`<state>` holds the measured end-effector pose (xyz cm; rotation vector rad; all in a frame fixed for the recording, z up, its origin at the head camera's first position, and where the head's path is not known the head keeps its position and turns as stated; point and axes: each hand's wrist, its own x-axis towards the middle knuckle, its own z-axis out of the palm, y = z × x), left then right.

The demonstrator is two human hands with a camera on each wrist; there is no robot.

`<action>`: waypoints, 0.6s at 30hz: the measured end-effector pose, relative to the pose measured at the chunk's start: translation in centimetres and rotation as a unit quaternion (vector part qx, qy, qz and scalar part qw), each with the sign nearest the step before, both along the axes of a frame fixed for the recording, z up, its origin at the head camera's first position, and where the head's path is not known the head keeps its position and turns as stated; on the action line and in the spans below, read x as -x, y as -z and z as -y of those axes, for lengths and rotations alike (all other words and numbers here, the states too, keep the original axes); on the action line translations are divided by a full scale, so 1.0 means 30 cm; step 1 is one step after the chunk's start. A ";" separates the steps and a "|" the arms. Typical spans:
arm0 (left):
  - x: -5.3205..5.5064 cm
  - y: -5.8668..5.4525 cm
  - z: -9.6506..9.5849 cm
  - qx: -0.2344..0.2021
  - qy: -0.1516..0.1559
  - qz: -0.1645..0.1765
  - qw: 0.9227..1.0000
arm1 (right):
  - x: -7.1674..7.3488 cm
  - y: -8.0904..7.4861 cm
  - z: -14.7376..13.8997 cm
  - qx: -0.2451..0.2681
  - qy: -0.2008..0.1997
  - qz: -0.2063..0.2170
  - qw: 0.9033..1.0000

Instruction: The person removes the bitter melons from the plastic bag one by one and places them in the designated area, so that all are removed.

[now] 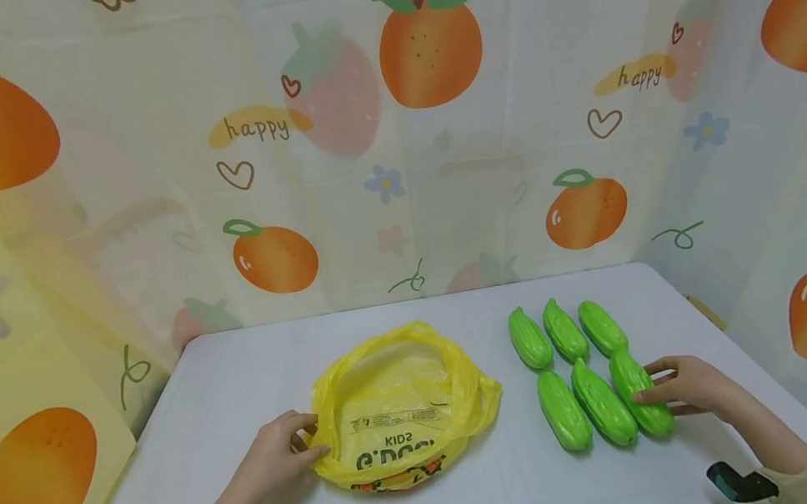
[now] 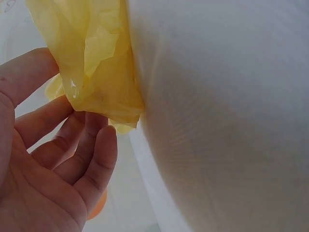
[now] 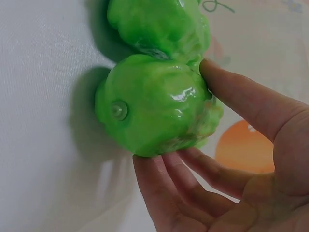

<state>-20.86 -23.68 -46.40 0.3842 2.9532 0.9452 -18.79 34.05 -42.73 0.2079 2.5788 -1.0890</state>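
A yellow plastic bag (image 1: 472, 412) with printed lettering lies on the table, its mouth spread wide and facing up. At its left rim, my left hand (image 1: 273, 453) pinches the thin plastic between thumb and fingers; the left wrist view shows the bag's edge (image 2: 104, 92) there. My right hand (image 1: 694, 384) grips the near right one of several bright green, lumpy bitter melons, thumb on one side and fingers on the other. This bitter melon (image 3: 149, 101) appears to rest on the table, close against the neighbouring bitter melon (image 1: 604, 408).
The other bitter melons (image 1: 530, 337) lie in two rows to the right of the bag. A white cloth covers the table (image 1: 237, 373). Fruit-printed curtains (image 1: 358, 190) stand behind it and along both sides.
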 end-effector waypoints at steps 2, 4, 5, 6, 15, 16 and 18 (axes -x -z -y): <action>0.000 0.000 -0.001 0.000 0.000 0.001 1.000 | 0.001 -0.002 -0.002 -0.004 -0.003 0.004 1.000; 0.000 -0.001 -0.002 0.001 -0.002 0.001 1.000 | 0.002 -0.002 -0.003 -0.007 -0.006 0.010 1.000; 0.001 -0.001 -0.002 0.001 -0.003 0.002 1.000 | 0.002 -0.002 -0.004 -0.008 -0.008 0.013 1.000; 0.000 -0.002 -0.002 0.001 -0.003 0.002 1.000 | 0.003 -0.001 -0.005 -0.008 -0.009 0.015 1.000; 0.000 -0.003 -0.002 0.003 -0.001 0.001 1.000 | 0.005 0.012 -0.012 -0.014 -0.013 0.022 1.000; 0.000 -0.004 -0.002 0.002 -0.002 0.001 1.000 | 0.005 0.012 -0.014 -0.013 -0.014 0.023 1.000; 0.000 -0.004 -0.003 0.001 -0.002 0.001 1.000 | 0.005 0.012 -0.017 -0.011 -0.015 0.025 1.000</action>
